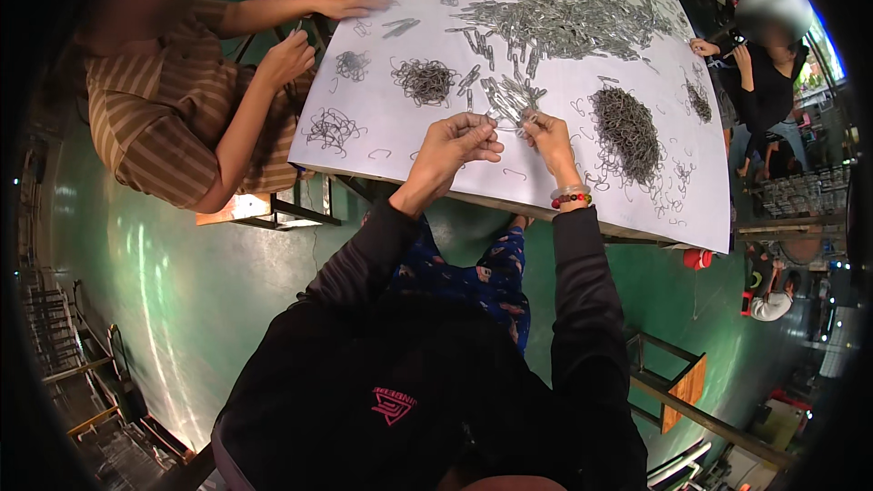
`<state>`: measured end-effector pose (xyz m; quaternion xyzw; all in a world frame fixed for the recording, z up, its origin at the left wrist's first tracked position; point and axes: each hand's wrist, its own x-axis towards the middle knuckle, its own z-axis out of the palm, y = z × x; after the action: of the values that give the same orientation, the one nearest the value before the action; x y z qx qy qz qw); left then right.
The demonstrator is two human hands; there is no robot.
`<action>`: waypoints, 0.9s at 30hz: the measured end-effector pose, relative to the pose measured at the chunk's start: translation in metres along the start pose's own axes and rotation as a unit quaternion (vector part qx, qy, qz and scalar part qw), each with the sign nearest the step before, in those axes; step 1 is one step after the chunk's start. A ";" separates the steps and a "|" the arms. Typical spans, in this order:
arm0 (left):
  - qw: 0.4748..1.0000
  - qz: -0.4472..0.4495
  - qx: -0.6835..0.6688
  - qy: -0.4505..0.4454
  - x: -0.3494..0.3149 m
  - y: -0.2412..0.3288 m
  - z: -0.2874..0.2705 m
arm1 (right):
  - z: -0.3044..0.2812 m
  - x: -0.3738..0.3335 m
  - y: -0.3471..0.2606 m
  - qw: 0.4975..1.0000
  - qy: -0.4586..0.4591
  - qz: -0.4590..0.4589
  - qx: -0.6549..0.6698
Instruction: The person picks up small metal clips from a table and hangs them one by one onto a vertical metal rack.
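Observation:
Over the near edge of the white-covered table point(364, 132), my two hands face each other a short way apart. My left hand point(455, 147) is closed in a pinch, thumb against fingers; what it holds is too small to make out. The fingertips of my right hand point(552, 138), which has bracelets at its wrist, are pinched together beside a small heap of narrow silver metal pieces point(512, 95). What lies in that pinch is hard to tell from the heap behind it. A loose bent wire hook point(515, 173) lies on the table between my hands.
Dark wire hooks form a large pile point(627, 132) on the right and a smaller pile point(425, 82) on the left. A broad heap of silver pieces point(582, 14) covers the far middle. Co-workers sit left point(173, 118) and far right point(768, 64). A stool point(682, 391) stands lower right.

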<state>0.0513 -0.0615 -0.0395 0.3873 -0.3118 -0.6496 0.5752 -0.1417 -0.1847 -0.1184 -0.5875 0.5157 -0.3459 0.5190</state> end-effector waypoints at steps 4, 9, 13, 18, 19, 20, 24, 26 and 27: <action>0.999 0.004 0.040 -0.018 -0.001 -0.007 0.002 | 0.019 -0.032 -0.019 0.995 0.061 -0.066 -0.046; 0.983 0.055 0.173 -0.026 0.007 -0.012 0.003 | 0.035 -0.082 -0.039 0.992 0.092 -0.084 -0.029; 0.957 0.106 0.265 -0.039 0.008 -0.011 0.001 | 0.045 -0.107 -0.052 0.990 0.100 -0.097 0.020; 0.947 0.120 0.298 -0.015 -0.004 -0.007 0.007 | 0.045 -0.126 -0.068 0.987 0.101 -0.099 -0.075; 0.950 0.107 0.294 -0.013 -0.008 -0.004 0.008 | 0.045 -0.129 -0.069 0.988 0.082 -0.103 -0.082; 0.960 0.109 0.257 -0.026 -0.012 -0.003 0.009 | 0.044 -0.131 -0.070 0.988 0.063 -0.110 -0.091; 0.975 0.113 0.182 -0.055 -0.025 0.005 0.008 | 0.030 -0.123 -0.051 0.989 0.020 -0.133 -0.054; 0.975 0.102 0.192 -0.049 -0.030 0.007 0.006 | 0.025 -0.103 -0.038 0.989 0.060 -0.115 -0.063; 0.974 0.096 0.200 -0.044 -0.034 0.009 0.007 | 0.023 -0.089 -0.036 0.979 0.082 -0.145 -0.115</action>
<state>0.0509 -0.0298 -0.0233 0.4341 -0.4962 -0.5321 0.5312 -0.1315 -0.0952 -0.0767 -0.6812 0.5021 -0.4033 0.3481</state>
